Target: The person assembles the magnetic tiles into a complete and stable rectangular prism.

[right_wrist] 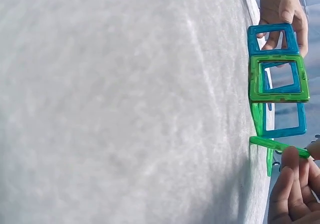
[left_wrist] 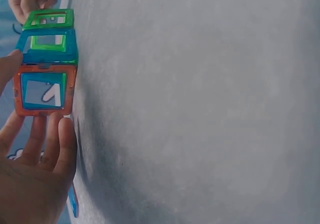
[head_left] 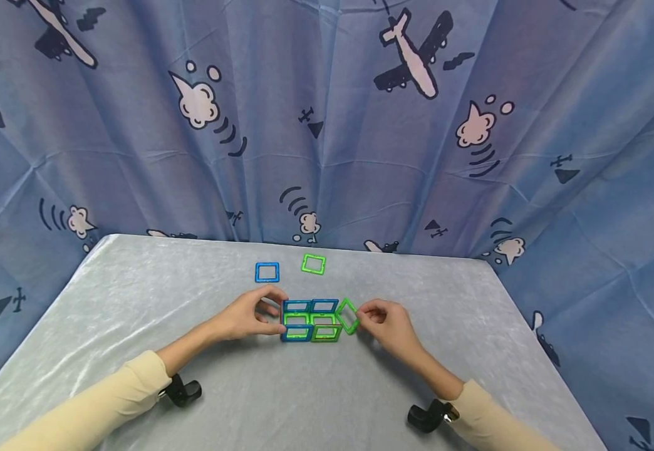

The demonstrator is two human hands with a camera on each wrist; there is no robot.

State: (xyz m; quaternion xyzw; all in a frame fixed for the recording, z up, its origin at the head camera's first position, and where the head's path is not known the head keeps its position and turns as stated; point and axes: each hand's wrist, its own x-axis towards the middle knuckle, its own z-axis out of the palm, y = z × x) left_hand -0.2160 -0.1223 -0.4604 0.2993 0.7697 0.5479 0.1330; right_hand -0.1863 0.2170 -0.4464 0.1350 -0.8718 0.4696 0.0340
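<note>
A row of square magnetic tiles stands on the table as an open-topped box. Its front has a blue tile (head_left: 297, 340) beside a green tile (head_left: 326, 340), two blue tiles form the back, and green ones lie between. My left hand (head_left: 248, 313) grips the left end, where an orange tile (left_wrist: 45, 112) closes it; the thumb is at the front corner and the fingers behind. At the right end, my right hand (head_left: 391, 326) pinches a single green tile (right_wrist: 275, 144) between thumb and fingers. That tile is tilted, close by the box's open end.
Behind the box, a loose blue tile (head_left: 267, 280) and a loose green tile (head_left: 312, 272) lie flat on the pale cloth-covered table (head_left: 192, 269). A blue curtain (head_left: 327, 94) with printed planes hangs along the table's far edge. Each wrist carries a black camera.
</note>
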